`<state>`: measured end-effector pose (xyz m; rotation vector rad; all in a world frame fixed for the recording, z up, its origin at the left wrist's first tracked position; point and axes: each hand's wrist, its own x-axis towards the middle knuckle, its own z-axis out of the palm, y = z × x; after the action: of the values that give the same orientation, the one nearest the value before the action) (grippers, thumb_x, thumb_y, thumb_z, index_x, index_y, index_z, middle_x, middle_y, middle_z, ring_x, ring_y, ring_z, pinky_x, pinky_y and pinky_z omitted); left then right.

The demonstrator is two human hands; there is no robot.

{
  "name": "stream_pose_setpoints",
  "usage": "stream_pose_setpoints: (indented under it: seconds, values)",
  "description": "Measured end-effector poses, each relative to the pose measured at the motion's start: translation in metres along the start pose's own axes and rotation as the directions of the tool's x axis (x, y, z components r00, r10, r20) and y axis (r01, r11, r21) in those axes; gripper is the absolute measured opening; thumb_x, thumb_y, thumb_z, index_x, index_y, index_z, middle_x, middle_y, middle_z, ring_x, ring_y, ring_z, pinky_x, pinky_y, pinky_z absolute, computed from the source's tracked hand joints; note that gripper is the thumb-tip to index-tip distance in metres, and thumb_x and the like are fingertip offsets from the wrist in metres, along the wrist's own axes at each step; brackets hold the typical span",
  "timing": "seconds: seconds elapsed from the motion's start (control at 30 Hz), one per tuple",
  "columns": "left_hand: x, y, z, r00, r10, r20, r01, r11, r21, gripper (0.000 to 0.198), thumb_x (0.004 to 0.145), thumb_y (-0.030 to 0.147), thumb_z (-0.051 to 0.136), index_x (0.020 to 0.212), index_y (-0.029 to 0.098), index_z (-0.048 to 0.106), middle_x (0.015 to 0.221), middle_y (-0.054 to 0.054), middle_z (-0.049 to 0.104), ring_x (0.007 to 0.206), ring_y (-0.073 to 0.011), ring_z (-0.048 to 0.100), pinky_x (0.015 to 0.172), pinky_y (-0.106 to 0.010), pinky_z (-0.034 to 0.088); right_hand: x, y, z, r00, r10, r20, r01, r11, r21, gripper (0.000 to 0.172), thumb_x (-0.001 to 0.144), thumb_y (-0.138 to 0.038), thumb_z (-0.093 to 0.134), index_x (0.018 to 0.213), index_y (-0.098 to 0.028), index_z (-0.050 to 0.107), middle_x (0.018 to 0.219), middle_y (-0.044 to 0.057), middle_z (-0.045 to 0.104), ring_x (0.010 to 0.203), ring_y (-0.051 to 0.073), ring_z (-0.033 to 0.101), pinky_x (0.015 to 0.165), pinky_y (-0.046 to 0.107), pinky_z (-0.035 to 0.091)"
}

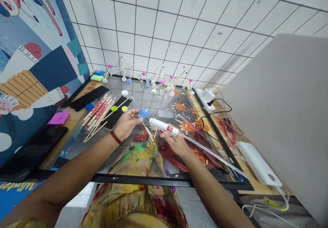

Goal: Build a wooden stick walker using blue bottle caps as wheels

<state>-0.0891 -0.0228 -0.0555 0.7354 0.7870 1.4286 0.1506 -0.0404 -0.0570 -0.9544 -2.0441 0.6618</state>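
Between the thumb and fingers of my left hand [126, 124] is a blue bottle cap [144, 112]; whether it is one cap or two together, I cannot tell. My right hand [176, 144] is wrapped round a white hot glue gun [164, 126] with a red label. Its nozzle points left and is at or close to the cap. A long clear glue stick [215, 154] sticks out of the gun's back end. Below the nozzle, thin wooden sticks [148, 131] lie on the glossy dark tabletop [84, 153].
Small bicycle-like stick models [161, 81] line the back edge. Left are bundled wooden sticks [98, 115], black strips [89, 97], loose caps [124, 93], pink clay [58, 117] and a black phone [34, 151]. Right are a power strip [205, 100], cables and a white device [256, 163].
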Motion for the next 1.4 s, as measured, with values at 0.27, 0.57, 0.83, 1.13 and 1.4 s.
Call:
stream_pose_setpoints:
  seconds: [0.27,0.57,0.83,1.13,1.4]
  values:
    - [-0.0005,0.0010,0.0018,1.000,-0.012,-0.014,0.012,1.000,-0.001,0.047,0.049,0.011,0.092,0.090,0.015,0.068,0.089,-0.002,0.074,0.079,-0.0100,0.066,0.073,-0.021,0.053,0.0013,-0.0020,-0.0002,1.000,-0.006,-0.005,0.005,0.998,-0.065,0.040,0.097,-0.052,0.047,0.085,-0.023,0.072,0.088,0.004,0.068,0.082,0.021,0.061,0.080,0.033,0.051]
    - [-0.0008,0.0005,0.0022,0.999,0.019,-0.027,-0.019,0.999,0.027,0.046,0.048,0.010,0.091,0.088,0.015,0.067,0.088,-0.002,0.073,0.077,-0.0100,0.066,0.071,-0.022,0.054,0.0023,-0.0032,0.0001,0.999,-0.033,-0.026,0.031,0.997,-0.073,0.045,0.097,-0.057,0.045,0.082,-0.023,0.070,0.079,0.003,0.063,0.075,0.020,0.059,0.072,0.031,0.049]
    - [-0.0015,0.0021,0.0043,0.994,0.083,-0.067,-0.077,0.993,0.086,0.049,0.043,0.010,0.092,0.084,0.015,0.066,0.086,-0.002,0.071,0.079,-0.0123,0.066,0.072,-0.025,0.055,0.0007,-0.0011,0.0003,0.999,-0.049,-0.024,0.047,0.995,-0.084,0.044,0.097,-0.055,0.045,0.082,-0.024,0.072,0.082,0.003,0.064,0.080,0.020,0.060,0.076,0.031,0.049]
    - [-0.0032,0.0001,0.0054,0.983,0.179,-0.028,-0.171,0.970,0.175,0.048,0.043,0.013,0.092,0.083,0.015,0.065,0.091,-0.004,0.072,0.083,-0.0157,0.068,0.075,-0.030,0.057,-0.0005,-0.0015,-0.0005,0.998,-0.059,-0.012,0.058,0.994,-0.088,0.046,0.098,-0.054,0.044,0.081,-0.024,0.072,0.080,0.003,0.063,0.077,0.020,0.058,0.073,0.031,0.048]
    - [-0.0029,0.0001,0.0056,0.978,0.205,-0.036,-0.195,0.964,0.183,0.048,0.042,0.011,0.092,0.082,0.015,0.065,0.089,-0.003,0.072,0.082,-0.0147,0.068,0.077,-0.029,0.057,-0.0011,-0.0010,-0.0003,0.999,-0.049,-0.017,0.048,0.996,-0.078,0.045,0.097,-0.056,0.045,0.080,-0.024,0.072,0.078,0.003,0.062,0.075,0.020,0.058,0.073,0.032,0.048]
